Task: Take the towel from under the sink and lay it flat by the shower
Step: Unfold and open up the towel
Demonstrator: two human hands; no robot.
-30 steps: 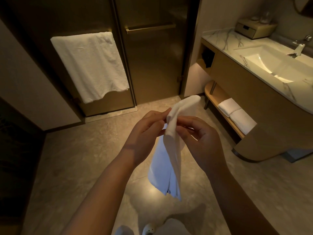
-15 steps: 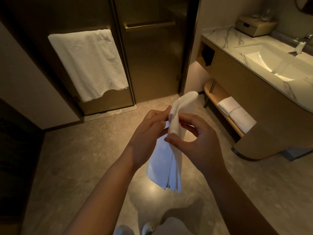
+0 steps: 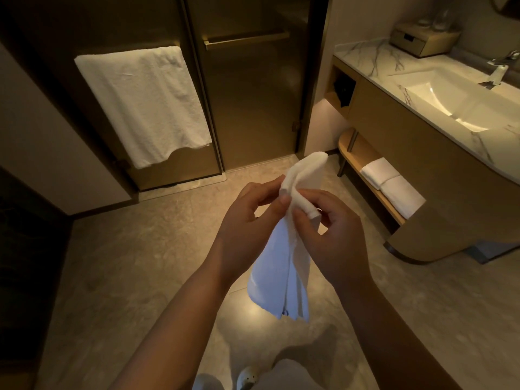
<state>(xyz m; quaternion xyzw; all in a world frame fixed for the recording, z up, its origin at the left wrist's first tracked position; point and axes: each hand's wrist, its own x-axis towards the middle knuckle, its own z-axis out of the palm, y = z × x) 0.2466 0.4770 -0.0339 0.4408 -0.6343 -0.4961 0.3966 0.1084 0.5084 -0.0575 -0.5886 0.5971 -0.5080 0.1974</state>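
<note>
Pinched between left hand (image 3: pixel 247 220) and right hand (image 3: pixel 329 235), both closed in a grip on the white towel (image 3: pixel 281 274) near its top. Above the grip, a folded end sticking up; below it, loose layers hanging over the floor (image 3: pixel 126 263). Beyond the grip, the shower door (image 3: pixel 253 102).

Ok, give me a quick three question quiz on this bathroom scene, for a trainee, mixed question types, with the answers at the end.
1. True or false: the towel already lies flat on the floor.
2. Which hands grip it? A) left hand only B) right hand only C) both
3. Fill in: the folded towels rest on the ___ under the sink.

Key: 1 false, it hangs, still folded, from the hands. 2 C. 3 shelf.
</note>
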